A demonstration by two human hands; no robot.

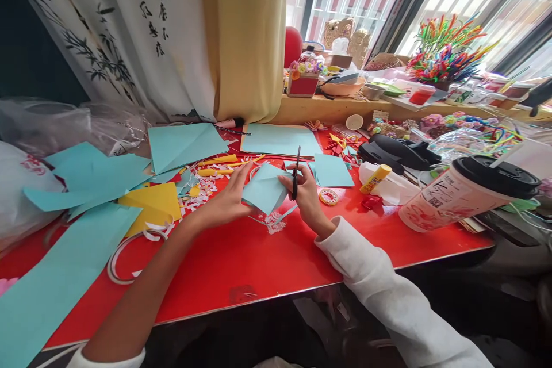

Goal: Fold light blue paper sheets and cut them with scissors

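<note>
My left hand grips a light blue piece of paper by its left side, above the red table. In my right hand is a pair of black scissors, blades pointing up and away from me. The fingers of that hand also touch the paper's right corner. Below the paper, thin blue strips and white scraps lie on the table. Close to my right hand are a small stack of blue squares and a roll of tape.
A paper cup with a black lid stands at the right, near a yellow glue stick. Blue sheets, a yellow sheet and a white ring lie at the left. The windowsill is crowded with crafts.
</note>
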